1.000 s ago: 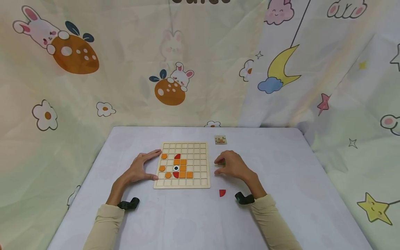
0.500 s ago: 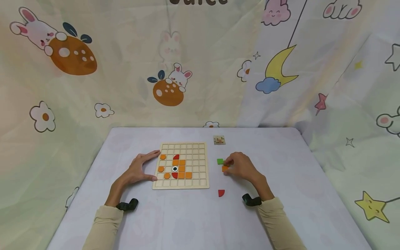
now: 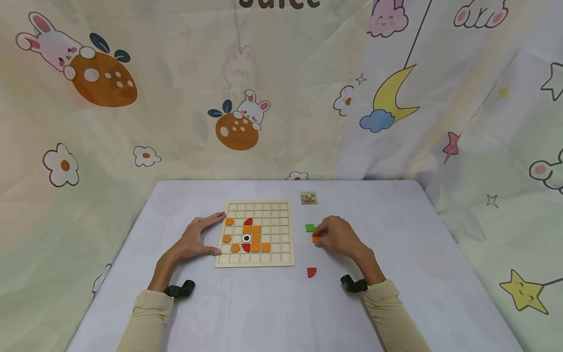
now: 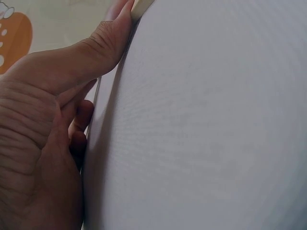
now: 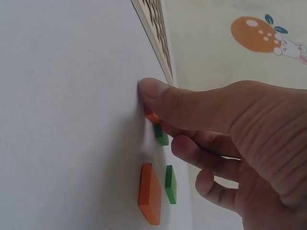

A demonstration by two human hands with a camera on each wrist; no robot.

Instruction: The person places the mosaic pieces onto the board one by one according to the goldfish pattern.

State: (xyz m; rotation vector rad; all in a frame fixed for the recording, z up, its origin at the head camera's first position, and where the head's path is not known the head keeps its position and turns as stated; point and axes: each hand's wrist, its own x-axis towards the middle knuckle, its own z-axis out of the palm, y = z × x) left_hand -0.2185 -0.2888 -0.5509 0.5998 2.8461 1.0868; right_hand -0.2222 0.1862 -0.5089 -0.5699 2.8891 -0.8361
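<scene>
A square wooden grid board point(image 3: 277, 221) lies on the table. Orange squares, orange discs, red rounded pieces and a white-and-black eye tile point(image 3: 247, 238) sit in its cells. My left hand point(image 3: 195, 237) is at the board's left side, thumb and fingers spread apart and touching its edge. To the right of the board, my right hand point(image 3: 340, 238) pinches an orange tile point(image 3: 315, 239) between thumb and fingers, low over the table. Most of that tile is hidden by the fingers in the right wrist view. A green tile point(image 3: 310, 228) lies just beyond the fingertips.
Nearer the front is a red rounded piece point(image 3: 311, 272). Behind the green tile lies a small patterned card point(image 3: 309, 198). Another orange tile point(image 5: 149, 194) and a green tile point(image 5: 171, 185) show beneath the right hand. A printed cloth point(image 3: 176, 98) hangs behind the table.
My right hand has moved right, away from the board's side, uncovering the green tile, and now pinches an orange tile. In the last half second it barely moves. The left hand stays put.
</scene>
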